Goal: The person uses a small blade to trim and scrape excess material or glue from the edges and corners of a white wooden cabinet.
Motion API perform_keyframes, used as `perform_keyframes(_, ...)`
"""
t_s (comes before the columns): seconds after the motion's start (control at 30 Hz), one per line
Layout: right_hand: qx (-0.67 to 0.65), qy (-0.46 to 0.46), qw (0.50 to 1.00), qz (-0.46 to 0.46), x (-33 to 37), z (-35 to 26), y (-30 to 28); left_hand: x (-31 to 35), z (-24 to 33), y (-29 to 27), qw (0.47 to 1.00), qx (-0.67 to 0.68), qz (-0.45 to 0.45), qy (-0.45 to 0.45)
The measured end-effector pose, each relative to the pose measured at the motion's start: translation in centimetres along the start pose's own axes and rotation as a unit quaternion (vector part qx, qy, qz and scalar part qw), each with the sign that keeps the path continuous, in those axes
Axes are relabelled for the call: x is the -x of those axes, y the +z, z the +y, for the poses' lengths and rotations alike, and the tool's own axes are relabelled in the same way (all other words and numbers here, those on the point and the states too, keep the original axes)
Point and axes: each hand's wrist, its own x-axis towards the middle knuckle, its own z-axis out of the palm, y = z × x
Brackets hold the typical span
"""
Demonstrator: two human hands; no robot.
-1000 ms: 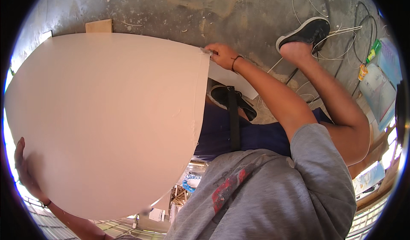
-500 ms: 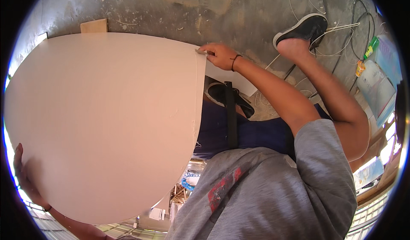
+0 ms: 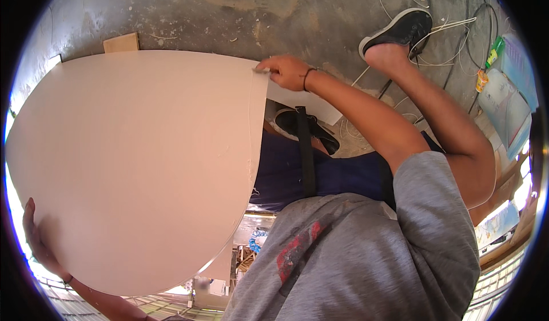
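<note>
A large white sheet or board (image 3: pixel 137 161) fills the left half of the view, its outline bowed by the lens. Along its right side runs a thin lengthwise line (image 3: pixel 251 109), with a narrow strip between it and the edge. At the sheet's far right corner my right hand (image 3: pixel 287 73) pinches a small, thin grey piece (image 3: pixel 260 70) like a blade, index finger stretched along it. My left hand (image 3: pixel 43 249) grips the sheet's left edge low down; part of its fingers is hidden. Another white piece (image 3: pixel 309 105) lies beneath my right wrist.
A wooden piece (image 3: pixel 121 43) sticks out past the sheet's far edge. Cables (image 3: pixel 452 26) lie loose on the stained concrete floor (image 3: pixel 206 12) by my shoe (image 3: pixel 400 29). At the right are a green bottle (image 3: pixel 496 50), an orange packet (image 3: pixel 481 81) and a pale blue plastic container (image 3: pixel 517 81).
The view has shifted slightly. My right index finger lies straighter on the grey piece, still at the corner. The left hand keeps its place on the edge.
</note>
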Motion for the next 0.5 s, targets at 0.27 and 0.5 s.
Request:
perform_keyframes(0.27, 0.009, 0.011, 0.999, -0.043, 0.3, -0.1, -2.4, -0.2, -2.2, -1.2, 0.966, -0.139, -0.041, 0.214)
perform_keyframes(0.5, 0.005, -0.054, 0.998, -0.032, 0.7, -2.6, -1.2, 0.0, -1.6, -1.1, 0.999, 0.042, -0.034, -0.009)
